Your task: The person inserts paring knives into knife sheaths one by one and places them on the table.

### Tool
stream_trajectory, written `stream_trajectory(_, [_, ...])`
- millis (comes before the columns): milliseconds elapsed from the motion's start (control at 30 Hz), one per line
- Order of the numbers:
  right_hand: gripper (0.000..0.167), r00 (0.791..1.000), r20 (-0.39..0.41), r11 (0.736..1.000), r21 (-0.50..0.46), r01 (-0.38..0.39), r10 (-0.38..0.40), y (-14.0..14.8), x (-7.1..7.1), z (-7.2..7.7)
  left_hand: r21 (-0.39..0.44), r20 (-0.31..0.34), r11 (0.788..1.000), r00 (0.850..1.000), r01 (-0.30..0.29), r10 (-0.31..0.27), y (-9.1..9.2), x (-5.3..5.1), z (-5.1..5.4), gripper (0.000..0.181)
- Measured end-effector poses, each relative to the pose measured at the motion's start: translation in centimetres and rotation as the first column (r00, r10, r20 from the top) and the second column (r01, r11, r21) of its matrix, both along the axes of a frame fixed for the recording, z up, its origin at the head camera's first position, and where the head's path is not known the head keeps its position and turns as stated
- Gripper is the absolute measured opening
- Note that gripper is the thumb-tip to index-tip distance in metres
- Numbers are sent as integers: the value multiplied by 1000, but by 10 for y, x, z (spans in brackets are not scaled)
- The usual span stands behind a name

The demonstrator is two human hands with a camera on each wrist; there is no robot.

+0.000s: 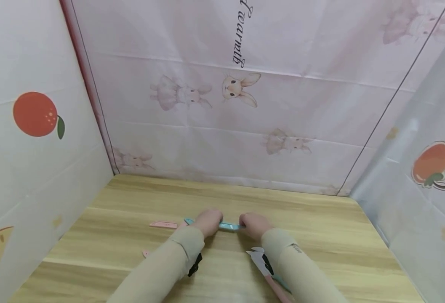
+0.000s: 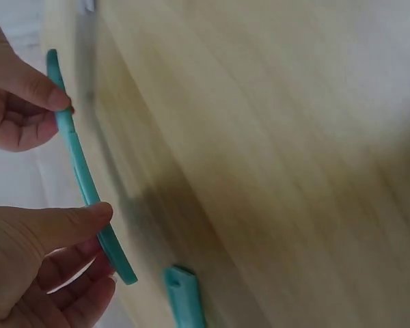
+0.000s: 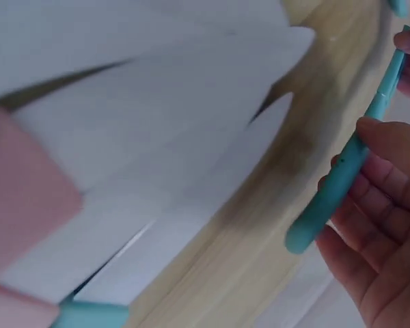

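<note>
Both hands hold a slim teal knife [image 1: 228,226] in its matching sheath [image 2: 89,181], just above the table. My left hand [image 1: 209,222] pinches the sheath end between thumb and fingers. My right hand [image 1: 256,224] grips the handle [image 3: 331,191], fingers curled round it. A seam between handle and sheath shows in both wrist views; the blade is not visible. Under the right forearm lie knives with white blades [image 1: 259,257] and pink [image 1: 276,287] and teal handles. Beyond the left hand lie another teal sheath [image 1: 189,220] and a pink sheath [image 1: 164,224].
A small pink piece [image 1: 145,253] pokes out beside the left sleeve, mostly hidden. The wood-grain table [image 1: 222,193] is walled by printed fabric [image 1: 207,155] at the back and both sides. Dark straps [image 1: 195,266] sit at the wrists.
</note>
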State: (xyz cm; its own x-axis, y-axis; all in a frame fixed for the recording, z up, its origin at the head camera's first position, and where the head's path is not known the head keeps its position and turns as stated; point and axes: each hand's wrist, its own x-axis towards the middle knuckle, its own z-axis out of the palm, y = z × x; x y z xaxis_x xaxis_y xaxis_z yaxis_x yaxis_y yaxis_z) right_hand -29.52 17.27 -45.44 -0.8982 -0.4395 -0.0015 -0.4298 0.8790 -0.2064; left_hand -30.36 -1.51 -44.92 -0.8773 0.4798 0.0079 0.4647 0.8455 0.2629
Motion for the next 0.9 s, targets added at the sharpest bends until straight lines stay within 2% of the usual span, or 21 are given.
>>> stream_trajectory(133, [13, 999, -32, 997, 73, -4, 6, -9, -4, -3, -50, -26, 999, 999, -22, 21, -1, -7, -8, 19])
stream_trajectory(233, [12, 999, -48, 995, 103, 10, -5, -13, -6, -6, -41, -43, 999, 998, -36, 34, -2, -12, -15, 19])
stream_trajectory(433, [7, 997, -15, 995, 66, 77, -76, -14, -5, -14, -42, -53, 998, 998, -40, 38, -4, -12, -26, 12])
stream_trajectory(533, [15, 995, -21, 996, 13, 93, -93, -7, -2, -15, -58, -47, 997, 998, -49, 46, -13, -11, -17, 7])
stream_trajectory(633, [29, 995, -20, 994, -67, 92, -94, 7, 5, -9, -46, -32, 996, 997, -76, 75, -32, -9, -1, 13])
stream_trajectory(700, [33, 996, 0, 988, -121, 94, -95, 19, 11, -4, -53, -9, 996, 997, -74, 74, -47, -7, 7, 16])
stream_trajectory(800, [31, 989, 65, 971, -190, 144, -134, 40, 21, 0, -101, -11, 994, 999, -38, 37, -67, -4, 9, 19])
stream_trajectory(900, [29, 975, 136, 941, -264, 209, -179, 59, 32, 2, -164, -52, 986, 999, 5, -13, -82, -2, 2, 21])
